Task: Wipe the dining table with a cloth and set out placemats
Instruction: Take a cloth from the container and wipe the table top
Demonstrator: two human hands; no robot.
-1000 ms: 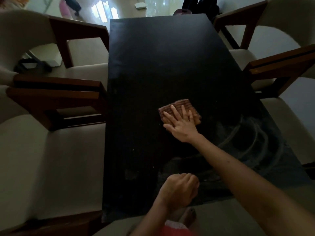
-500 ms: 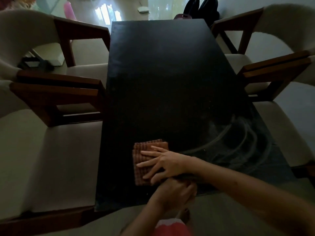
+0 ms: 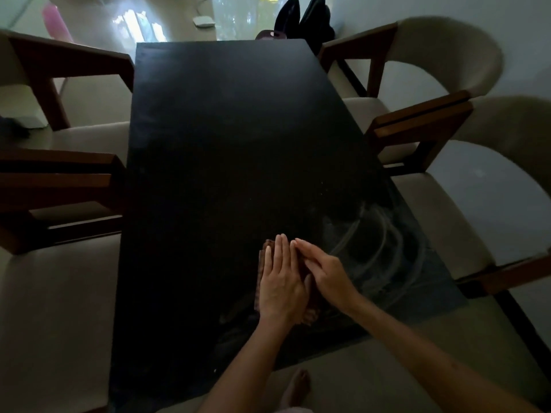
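Note:
The long black dining table [image 3: 226, 129] runs away from me. A brown ribbed cloth [image 3: 264, 254] lies on its near part, mostly hidden under both hands. My left hand [image 3: 280, 283] presses flat on the cloth with fingers together. My right hand [image 3: 326, 272] rests beside it, tilted, its fingers on the cloth's right side and touching the left hand's fingers. Pale curved wipe streaks [image 3: 375, 248] show on the table to the right of the hands. No placemats are in view.
Cream-cushioned wooden chairs flank the table: two on the left [image 3: 59, 293] [image 3: 74, 73], two on the right [image 3: 432, 84] [image 3: 492, 210]. Black bags [image 3: 301, 19] stand past the far end. My bare foot [image 3: 295, 386] shows below the near edge.
My right hand swept the cloth from mid-table to the near left, then back toward the centre. My left hand, a fist at the table edge before, now lies flat on the cloth.

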